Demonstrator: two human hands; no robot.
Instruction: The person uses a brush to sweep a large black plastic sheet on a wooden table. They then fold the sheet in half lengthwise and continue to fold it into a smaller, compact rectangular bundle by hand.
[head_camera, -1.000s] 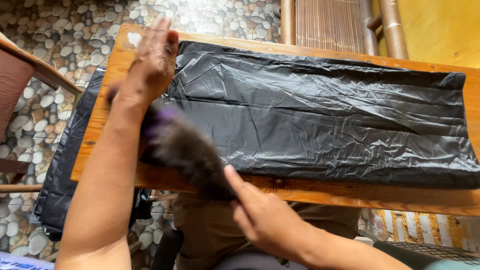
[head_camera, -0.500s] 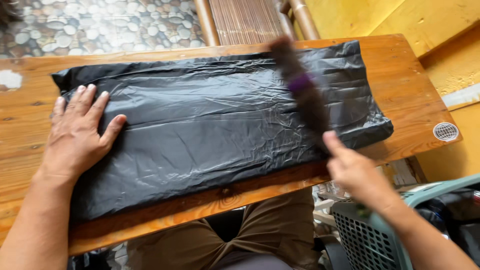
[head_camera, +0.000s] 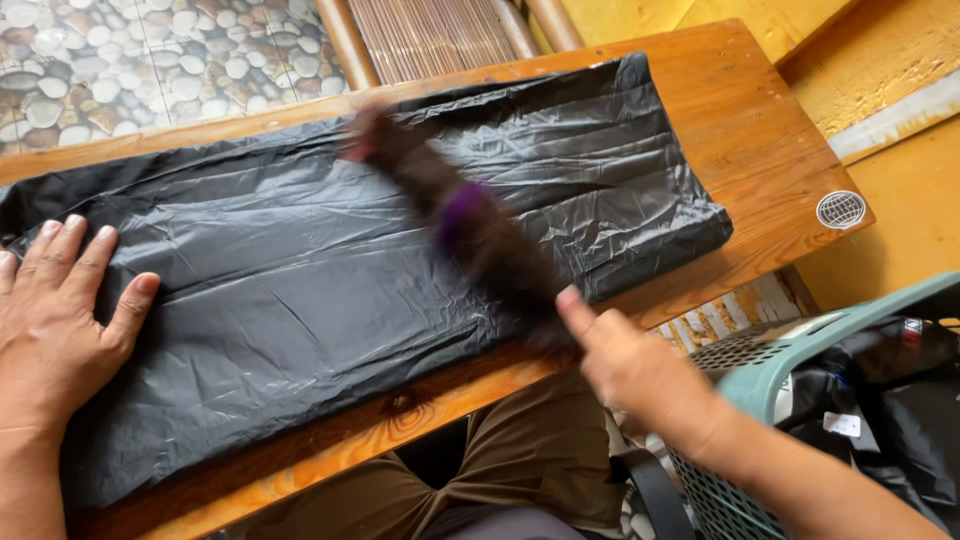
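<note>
Nearest, brown-trousered knees (head_camera: 520, 470) sit under the front edge of the wooden table (head_camera: 770, 130). Right hand (head_camera: 630, 365) just over that edge, clenched around the handle end of a dark brush (head_camera: 470, 225), index finger stretched along it. Brush is motion-blurred, has a purple band mid-length, and slants up-left across the black plastic bag (head_camera: 300, 290); can't tell if the bristles touch the plastic. Left hand (head_camera: 55, 320) at the left side, flat and open, fingers spread, palm pressing down on the bag, grasping nothing. Bag lies spread lengthwise over most of the tabletop, wrinkled, its right end short of the table's right edge, its left end running out of view. Round grey sticker (head_camera: 841, 209) on the bare wood near the table's right corner. Lower right, beside the right forearm, a teal plastic basket (head_camera: 790, 380) with dark stuff inside. Farther back, slatted wooden chair back (head_camera: 430, 35) just behind the table, pebble-pattern floor (head_camera: 130, 60) upper left, yellow wall (head_camera: 900, 60) upper right.
</note>
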